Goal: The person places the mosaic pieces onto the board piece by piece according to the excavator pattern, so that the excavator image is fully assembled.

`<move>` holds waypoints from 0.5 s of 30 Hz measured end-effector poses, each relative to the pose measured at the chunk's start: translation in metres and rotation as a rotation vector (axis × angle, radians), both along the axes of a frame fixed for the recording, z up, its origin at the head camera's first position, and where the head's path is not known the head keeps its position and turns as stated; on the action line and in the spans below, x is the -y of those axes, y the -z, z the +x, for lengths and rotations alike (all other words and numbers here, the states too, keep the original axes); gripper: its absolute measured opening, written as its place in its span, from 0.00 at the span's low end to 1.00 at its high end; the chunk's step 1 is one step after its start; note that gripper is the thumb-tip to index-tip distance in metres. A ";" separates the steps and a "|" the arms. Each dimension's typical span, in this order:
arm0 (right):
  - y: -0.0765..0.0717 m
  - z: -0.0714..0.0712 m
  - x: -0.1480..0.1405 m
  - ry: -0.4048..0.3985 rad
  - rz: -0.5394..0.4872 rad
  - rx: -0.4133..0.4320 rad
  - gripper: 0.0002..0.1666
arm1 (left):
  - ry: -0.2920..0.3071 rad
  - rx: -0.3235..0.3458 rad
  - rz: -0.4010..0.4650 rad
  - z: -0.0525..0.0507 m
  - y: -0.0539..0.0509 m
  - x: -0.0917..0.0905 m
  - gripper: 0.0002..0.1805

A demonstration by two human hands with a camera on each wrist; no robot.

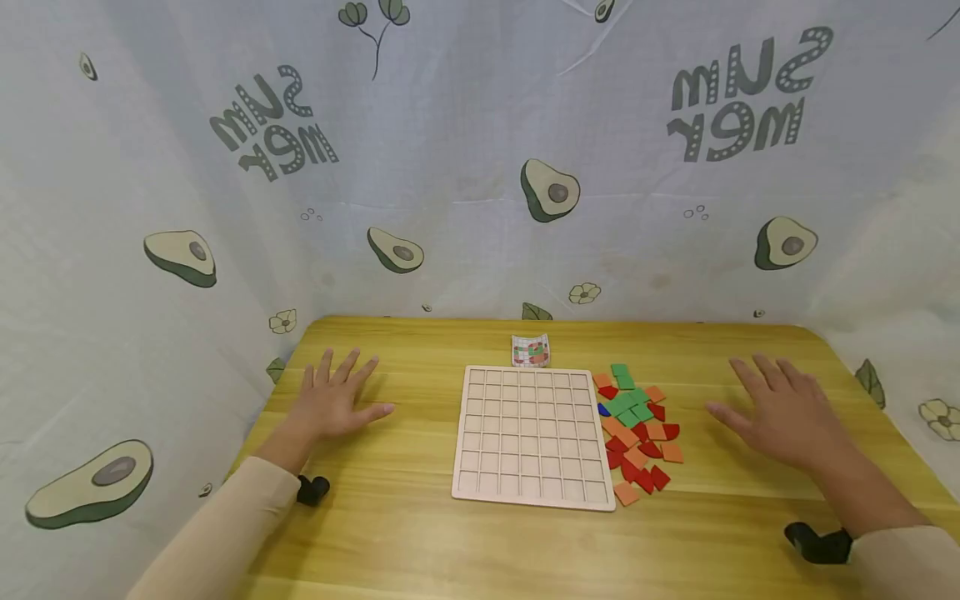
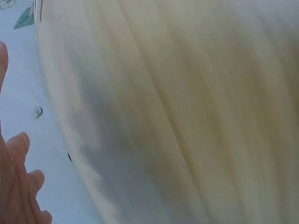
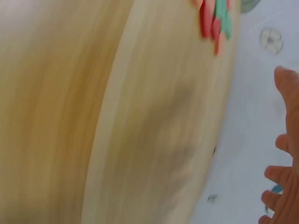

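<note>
Beige sleeves (image 1: pixel 217 533) nearest, black gear (image 1: pixel 312 490) at each wrist, probably camera mounts. Left hand (image 1: pixel 330 406): palm down, fingers spread apart, holds nothing, well apart from the board. Right hand (image 1: pixel 787 412): same, fingers apart, holds nothing, nearest the tiles. Both look raised over the worktop (image 1: pixel 390 517), judging by shadows in wrist views; likely held wide so they don't block the middle. Grid board (image 1: pixel 528 410) lies flat between the hands, presumably central for either hand's reach. Loose tiles (image 1: pixel 672 452), green, orange, red, one blue, heap overlapping just beside its right edge, likely handy for the right hand. Small curled card (image 1: pixel 531 352) stands at the board's far edge, coloured pattern probably visible past it; contact unclear. Printed cloth (image 1: pixel 465 133) hangs behind.
</note>
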State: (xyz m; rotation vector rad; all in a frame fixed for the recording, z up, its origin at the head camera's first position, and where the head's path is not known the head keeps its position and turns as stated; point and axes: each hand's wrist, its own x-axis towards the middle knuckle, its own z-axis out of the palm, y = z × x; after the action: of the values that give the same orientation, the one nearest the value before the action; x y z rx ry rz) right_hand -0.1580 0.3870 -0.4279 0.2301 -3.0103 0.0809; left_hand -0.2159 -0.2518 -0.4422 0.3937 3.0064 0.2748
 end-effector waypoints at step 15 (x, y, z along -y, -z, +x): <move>0.019 -0.018 0.116 -0.073 -0.287 0.199 0.26 | 0.058 0.064 0.177 0.006 0.022 -0.077 0.47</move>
State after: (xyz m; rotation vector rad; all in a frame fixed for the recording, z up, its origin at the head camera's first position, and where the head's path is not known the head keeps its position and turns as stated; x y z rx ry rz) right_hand -0.1763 0.2706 -0.4468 0.3195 -3.1318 0.5694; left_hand -0.2095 -0.1753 -0.4642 0.4759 2.9120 0.5394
